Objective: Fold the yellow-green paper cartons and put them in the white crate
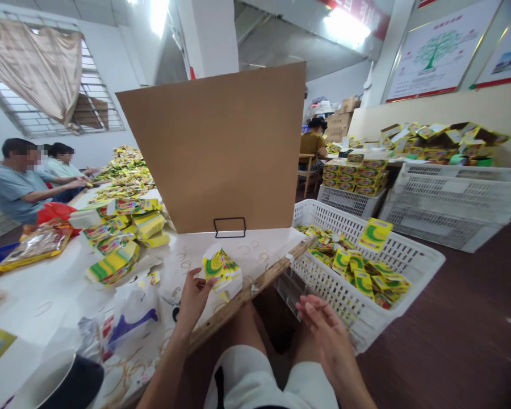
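Note:
My left hand (pixel 196 295) pinches the edge of a yellow-and-green printed carton sheet (pixel 222 268), with white paper around it, at the table's front edge. My right hand (pixel 323 326) is over my lap beside the white plastic basket (pixel 426 255); its fingers are loosely stretched and hold nothing. Inside the basket lie many small yellow-and-green packets (pixel 357 267). One separate packet (pixel 375 234) shows at the basket's far wall; whether it is in the air or leaning there I cannot tell. Stacked flat cartons (pixel 119 233) lie on the table, left of my left hand.
A large brown cardboard panel (pixel 221 153) stands upright on the table. A white plastic bag (pixel 132 312) and dark cup (pixel 76 380) are at left. Stacked white crates (pixel 455 199) stand at right. A person in blue (pixel 12 176) sits at left; another (pixel 313 145) sits behind.

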The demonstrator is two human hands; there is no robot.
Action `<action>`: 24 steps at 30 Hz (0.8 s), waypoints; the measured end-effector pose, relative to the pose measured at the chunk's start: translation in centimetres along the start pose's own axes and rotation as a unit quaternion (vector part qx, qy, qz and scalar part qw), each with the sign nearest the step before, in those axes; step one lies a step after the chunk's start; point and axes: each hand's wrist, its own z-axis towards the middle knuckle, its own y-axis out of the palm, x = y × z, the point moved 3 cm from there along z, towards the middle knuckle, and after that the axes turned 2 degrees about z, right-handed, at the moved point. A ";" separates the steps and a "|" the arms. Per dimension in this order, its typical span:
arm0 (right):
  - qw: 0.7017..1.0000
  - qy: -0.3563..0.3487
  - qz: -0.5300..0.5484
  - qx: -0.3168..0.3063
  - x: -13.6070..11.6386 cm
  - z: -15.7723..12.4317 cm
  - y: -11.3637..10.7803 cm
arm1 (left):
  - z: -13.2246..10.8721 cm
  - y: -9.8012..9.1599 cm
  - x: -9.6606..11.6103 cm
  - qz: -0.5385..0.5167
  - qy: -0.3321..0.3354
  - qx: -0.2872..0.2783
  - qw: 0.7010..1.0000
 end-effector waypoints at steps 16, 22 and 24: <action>0.989 0.006 -0.059 -0.134 0.2 -4.3 4.6 | -11.0 3.7 6.7 -0.136 0.028 -0.284 0.949; 0.980 0.071 -0.024 -0.184 1.1 -4.7 4.8 | -10.3 3.7 6.7 -0.358 -0.025 -0.371 0.856; 0.975 0.087 0.009 -0.202 1.5 -5.2 5.1 | -10.2 4.1 6.4 -0.427 -0.082 -0.401 0.806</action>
